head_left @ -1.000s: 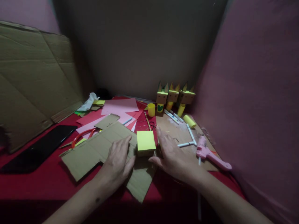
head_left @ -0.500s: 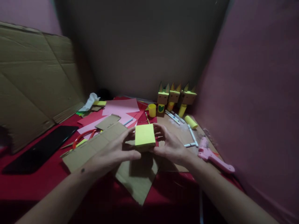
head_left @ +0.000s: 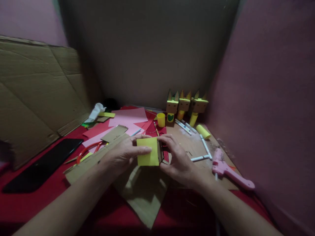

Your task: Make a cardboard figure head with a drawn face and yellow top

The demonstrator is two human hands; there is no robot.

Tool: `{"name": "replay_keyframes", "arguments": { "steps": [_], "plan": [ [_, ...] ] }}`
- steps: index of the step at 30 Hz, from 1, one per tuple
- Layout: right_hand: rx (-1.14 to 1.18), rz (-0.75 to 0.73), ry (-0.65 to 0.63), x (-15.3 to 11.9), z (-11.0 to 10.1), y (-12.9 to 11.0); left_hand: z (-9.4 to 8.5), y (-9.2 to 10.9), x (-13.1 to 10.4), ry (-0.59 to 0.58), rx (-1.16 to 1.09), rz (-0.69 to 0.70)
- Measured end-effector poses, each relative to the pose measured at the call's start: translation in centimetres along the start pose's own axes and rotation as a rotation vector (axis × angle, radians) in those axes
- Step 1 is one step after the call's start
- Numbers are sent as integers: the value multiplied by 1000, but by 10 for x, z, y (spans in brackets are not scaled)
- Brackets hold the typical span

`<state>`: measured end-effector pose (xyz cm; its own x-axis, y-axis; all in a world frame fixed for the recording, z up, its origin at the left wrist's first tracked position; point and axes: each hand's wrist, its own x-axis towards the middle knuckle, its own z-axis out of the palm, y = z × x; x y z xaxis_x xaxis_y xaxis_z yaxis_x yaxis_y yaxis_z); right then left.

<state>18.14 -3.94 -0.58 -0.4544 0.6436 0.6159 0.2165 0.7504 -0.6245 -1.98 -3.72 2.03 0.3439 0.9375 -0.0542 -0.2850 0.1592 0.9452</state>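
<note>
Between both hands I hold a small cardboard box (head_left: 161, 153), its yellow paper face (head_left: 149, 158) tilted toward me. My left hand (head_left: 125, 152) grips the box from the left, thumb lying across the yellow face and fingers behind it. On the other side, my right hand (head_left: 178, 157) pinches the box by its right edges, fingers on top and thumb below. Beneath the box lies a piece of brown cardboard (head_left: 145, 203) with a corner toward me. A long folded cardboard strip (head_left: 78, 170) runs under my left forearm.
Cardboard figures with pointed ears (head_left: 172, 106) stand at the back. Right of my hands are white markers (head_left: 205, 146), a yellow tube (head_left: 203, 131) and a pink glue gun (head_left: 228, 172). A black phone-like slab (head_left: 44, 164), red-handled scissors (head_left: 86, 152) and pink paper (head_left: 128, 117) lie left.
The box has tipped so its yellow face turns from upward to facing me. My left thumb has moved onto that face. The view has shifted slightly.
</note>
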Motion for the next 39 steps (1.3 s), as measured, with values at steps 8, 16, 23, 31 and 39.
{"name": "replay_keyframes", "arguments": {
  "steps": [8, 16, 23, 31, 39],
  "plan": [
    [-26, -32, 19, -1, -2, -3, 11, -1, -2, 114, -11, -8],
    [-13, -6, -16, -3, -2, -4, 12, -6, -7, 156, 170, 8],
    [-21, 52, -25, -6, -1, -7, 18, -9, -7, 309, 298, 71],
    [177, 301, 6, -6, 0, -1, 11, -16, -5, 113, 103, -22],
    [320, 491, 31, -4, -1, 4, 11, -13, -5, -39, 0, -29]
  ]
}}
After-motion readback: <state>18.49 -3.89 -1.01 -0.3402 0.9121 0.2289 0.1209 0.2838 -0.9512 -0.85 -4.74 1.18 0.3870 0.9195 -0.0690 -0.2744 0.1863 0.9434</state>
